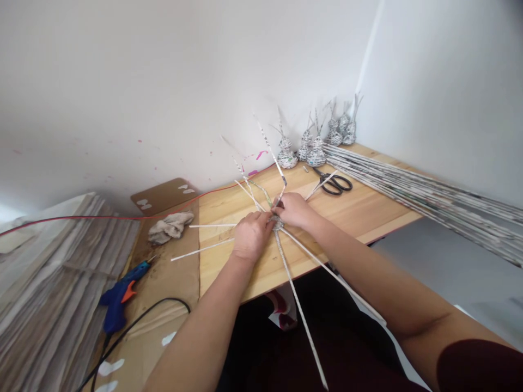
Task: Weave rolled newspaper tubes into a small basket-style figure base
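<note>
Rolled newspaper sticks (292,277) spread out like spokes from a small woven centre (278,222) on the wooden table. My left hand (253,231) lies over the left side of that centre, its fingers closed against the weave. On the far side, my right hand (294,209) pinches a paper stick (281,188) that bends and rises toward the wall. Both hands nearly meet, and their fingertips hide part of the weave. Some spokes reach past the table's front edge, over my lap.
Black scissors (337,184) lie at the right, near several woven paper figures (287,154) and a bundle of long paper sticks (408,188). At the left are a blue glue gun (122,296), a crumpled cloth (170,227) and a newspaper stack (61,283). A red cord (163,216) runs behind.
</note>
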`<state>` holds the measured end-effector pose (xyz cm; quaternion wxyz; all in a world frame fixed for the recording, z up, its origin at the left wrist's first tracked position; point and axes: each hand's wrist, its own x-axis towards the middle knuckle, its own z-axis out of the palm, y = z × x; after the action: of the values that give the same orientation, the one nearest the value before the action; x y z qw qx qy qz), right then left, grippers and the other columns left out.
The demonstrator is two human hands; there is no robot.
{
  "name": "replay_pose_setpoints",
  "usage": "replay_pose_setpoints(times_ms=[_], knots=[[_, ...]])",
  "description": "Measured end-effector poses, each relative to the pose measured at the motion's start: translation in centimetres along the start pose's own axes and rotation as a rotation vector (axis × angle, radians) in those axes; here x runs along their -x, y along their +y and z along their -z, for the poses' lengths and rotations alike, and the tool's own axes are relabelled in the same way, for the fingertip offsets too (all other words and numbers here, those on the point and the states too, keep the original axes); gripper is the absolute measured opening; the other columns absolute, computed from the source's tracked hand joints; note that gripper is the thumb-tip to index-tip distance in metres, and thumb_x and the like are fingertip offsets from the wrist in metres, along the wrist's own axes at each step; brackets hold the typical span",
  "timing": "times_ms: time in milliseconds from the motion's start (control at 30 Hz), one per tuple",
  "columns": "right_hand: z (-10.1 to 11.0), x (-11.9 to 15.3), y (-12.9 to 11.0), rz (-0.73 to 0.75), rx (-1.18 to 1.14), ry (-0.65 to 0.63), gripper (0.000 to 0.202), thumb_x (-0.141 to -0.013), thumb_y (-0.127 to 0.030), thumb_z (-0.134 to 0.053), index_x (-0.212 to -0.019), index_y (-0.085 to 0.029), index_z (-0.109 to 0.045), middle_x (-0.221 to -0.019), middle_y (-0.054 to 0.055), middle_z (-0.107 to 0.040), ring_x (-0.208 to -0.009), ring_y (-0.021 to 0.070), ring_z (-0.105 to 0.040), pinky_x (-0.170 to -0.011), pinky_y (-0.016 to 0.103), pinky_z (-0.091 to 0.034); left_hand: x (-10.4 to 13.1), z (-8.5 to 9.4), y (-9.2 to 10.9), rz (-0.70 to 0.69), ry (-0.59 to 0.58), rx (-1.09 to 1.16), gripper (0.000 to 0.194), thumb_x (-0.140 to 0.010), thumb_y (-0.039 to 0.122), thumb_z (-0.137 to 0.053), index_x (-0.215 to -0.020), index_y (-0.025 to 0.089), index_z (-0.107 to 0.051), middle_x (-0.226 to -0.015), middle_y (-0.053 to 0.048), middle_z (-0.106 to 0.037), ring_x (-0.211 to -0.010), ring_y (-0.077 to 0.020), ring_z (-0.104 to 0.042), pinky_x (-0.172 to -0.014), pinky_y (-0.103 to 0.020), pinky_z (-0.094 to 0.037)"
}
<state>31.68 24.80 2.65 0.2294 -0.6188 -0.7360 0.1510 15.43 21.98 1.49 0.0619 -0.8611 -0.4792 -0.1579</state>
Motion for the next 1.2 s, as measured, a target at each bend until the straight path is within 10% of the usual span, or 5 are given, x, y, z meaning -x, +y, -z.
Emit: replay_pose_setpoints(times_ms=[667, 900, 1200], knots=[[0.3, -4.8, -2.2, -0.221, 0.249, -0.108, 0.023, -0.073, -0.030, -0.066, -0.084, -0.013, -0.074, -0.087, 0.017, -0.074, -0.090, 0.0261, -0.069, -0.071, 0.027, -0.049, 0.0, -0.3, -0.1, 0.007, -0.007, 0.043, 0.028, -0.095, 0.039, -0.047, -0.099, 0.026, -0.071, -0.097, -0.006, -0.063, -0.098, -0.0206, -0.054, -0.081, -0.032, -0.043], [0.8, -3.3, -1.6, -0.401, -0.609, -0.078, 0.018, -0.072, -0.026, -0.061, -0.059, -0.016, -0.056, -0.052, 0.003, -0.059, -0.048, 0.0138, -0.057, -0.045, 0.023, -0.041, 0.0, -0.3, -0.1, 0.008, -0.011, 0.051, 0.026, -0.094, 0.039, -0.050, -0.104, 0.027, -0.070, -0.097, -0.006, -0.062, -0.097, -0.0211, -0.054, -0.081, -0.032, -0.043], [1.9, 0.1, -0.8, -0.124, -0.990, 0.129, 0.023, -0.081, -0.042, -0.054, -0.081, -0.019, -0.054, -0.079, 0.004, -0.066, -0.076, 0.0146, -0.065, -0.057, 0.020, -0.045, 0.0, -0.6, -0.3, -0.001, 0.008, 0.086, 0.025, -0.093, 0.039, -0.051, -0.100, 0.026, -0.072, -0.096, -0.006, -0.062, -0.097, -0.0212, -0.054, -0.083, -0.033, -0.043]])
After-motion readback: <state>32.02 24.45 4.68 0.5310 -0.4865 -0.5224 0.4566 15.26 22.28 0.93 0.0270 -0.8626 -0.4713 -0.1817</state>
